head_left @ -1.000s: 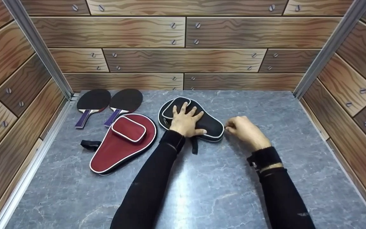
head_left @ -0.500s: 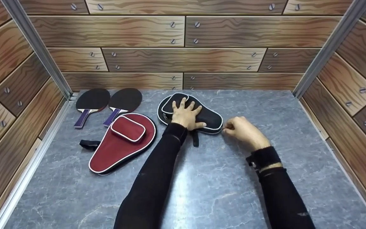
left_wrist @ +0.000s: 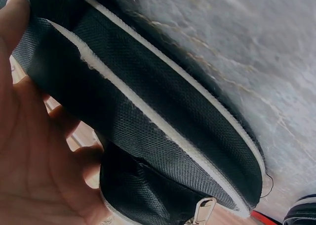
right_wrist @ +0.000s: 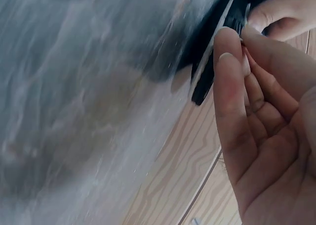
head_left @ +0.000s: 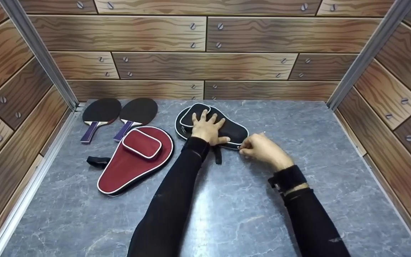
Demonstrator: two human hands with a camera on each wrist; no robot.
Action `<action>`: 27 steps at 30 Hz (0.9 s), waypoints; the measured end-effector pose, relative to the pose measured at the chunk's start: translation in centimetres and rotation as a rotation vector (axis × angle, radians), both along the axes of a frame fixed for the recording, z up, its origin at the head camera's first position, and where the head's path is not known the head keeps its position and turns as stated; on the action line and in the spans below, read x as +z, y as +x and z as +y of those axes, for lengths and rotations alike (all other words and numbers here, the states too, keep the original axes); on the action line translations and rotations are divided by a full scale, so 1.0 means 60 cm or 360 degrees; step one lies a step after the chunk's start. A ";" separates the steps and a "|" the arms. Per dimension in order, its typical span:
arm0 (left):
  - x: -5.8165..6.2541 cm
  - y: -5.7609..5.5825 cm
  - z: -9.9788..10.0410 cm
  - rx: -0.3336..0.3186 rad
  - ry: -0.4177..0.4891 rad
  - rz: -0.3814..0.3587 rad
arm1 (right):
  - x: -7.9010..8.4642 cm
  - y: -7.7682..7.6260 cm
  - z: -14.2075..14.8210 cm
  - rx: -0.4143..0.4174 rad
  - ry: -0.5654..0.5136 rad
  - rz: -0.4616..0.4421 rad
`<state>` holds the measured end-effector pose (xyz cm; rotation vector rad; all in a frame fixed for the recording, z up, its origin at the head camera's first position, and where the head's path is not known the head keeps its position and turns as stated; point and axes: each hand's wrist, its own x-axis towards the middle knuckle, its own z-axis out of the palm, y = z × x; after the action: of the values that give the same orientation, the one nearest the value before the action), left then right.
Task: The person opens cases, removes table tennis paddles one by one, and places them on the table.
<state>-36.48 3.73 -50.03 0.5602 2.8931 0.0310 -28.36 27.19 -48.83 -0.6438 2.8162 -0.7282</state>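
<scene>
A black table tennis bat case (head_left: 236,132) with white piping lies on the tabletop. My left hand (head_left: 206,131) rests on it, fingers spread over its small pocket (head_left: 188,117). In the left wrist view, the case's side (left_wrist: 143,111) shows two white piped edges, and a metal zip pull (left_wrist: 203,210) hangs at the pocket. My right hand (head_left: 262,150) is at the narrow end of the case. Its thumb and index finger pinch at the zipped edge in the right wrist view; the zipper pull there is mostly hidden by the fingertips (right_wrist: 228,37).
Left of the black case lies a red bat case (head_left: 127,171) with a black strap (head_left: 97,161). Behind it are two black table tennis bats (head_left: 102,110) with purple handles. A short black strap (head_left: 218,157) sticks out below the black case. Wood-patterned walls (head_left: 205,66) enclose the grey tabletop (head_left: 227,221).
My right hand has moved left, round the narrow end onto the near edge of the black case. The case's narrow end has shifted slightly away from me, the left hand staying on it.
</scene>
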 end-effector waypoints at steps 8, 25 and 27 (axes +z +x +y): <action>-0.030 -0.045 0.003 -0.0024 -0.0009 -0.0114 | -0.009 0.008 -0.034 -0.0040 0.0000 0.0092; -0.030 -0.045 0.003 -0.0048 -0.0055 -0.0080 | -0.006 0.015 -0.049 -0.0096 -0.0002 0.0117; -0.024 -0.038 0.001 -0.0049 -0.0044 -0.0083 | 0.001 0.014 -0.044 -0.0110 -0.0018 0.0088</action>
<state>-38.73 3.79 -51.44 0.5898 2.8294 0.0014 -27.51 24.54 -48.77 -0.5794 2.9000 -0.7495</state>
